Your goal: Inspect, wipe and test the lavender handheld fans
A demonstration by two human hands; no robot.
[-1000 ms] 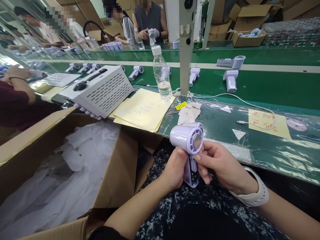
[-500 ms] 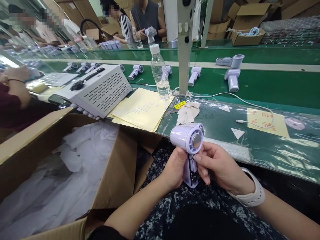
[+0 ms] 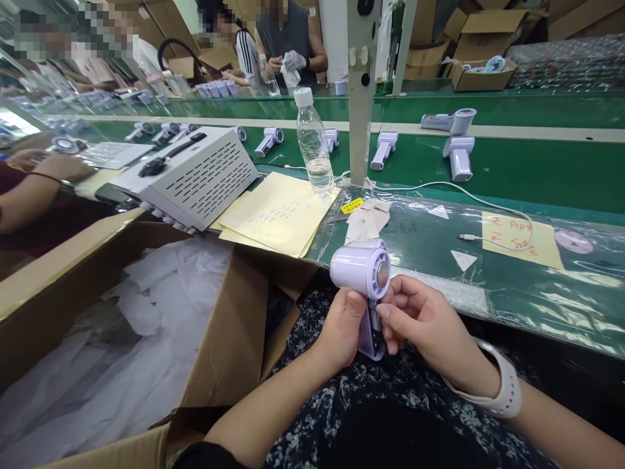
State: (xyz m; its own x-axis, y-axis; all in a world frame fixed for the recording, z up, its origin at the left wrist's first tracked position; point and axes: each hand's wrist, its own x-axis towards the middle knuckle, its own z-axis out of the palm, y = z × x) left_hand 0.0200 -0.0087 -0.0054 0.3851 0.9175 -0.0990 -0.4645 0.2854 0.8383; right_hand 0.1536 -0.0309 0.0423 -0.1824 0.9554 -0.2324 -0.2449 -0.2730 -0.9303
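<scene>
A lilac handheld fan (image 3: 359,270) is held upright over my lap, its round head on top and its handle's dark inner side facing right. My left hand (image 3: 342,329) is wrapped round the handle from the left, thumb up just below the head. At the handle's right side, my right hand (image 3: 415,319) has thumb and fingers pinched together; whatever they grip, if anything, is hidden. Behind the fan, crumpled beige paper (image 3: 368,220) and a yellow label (image 3: 352,206) lie on the bench (image 3: 420,231).
An open carton (image 3: 234,326) with white wrapping stands at the left. Beyond it are a vented metal box (image 3: 200,176), yellow sheets (image 3: 278,215), a water bottle (image 3: 315,146) and a post (image 3: 359,111). More fans (image 3: 459,158) lie on the green belt. A white cable crosses the bench.
The fan has turned slightly and shifted a little left. My right fingers have curled in closer to its handle. At the far left, a co-worker's hands have moved to the right.
</scene>
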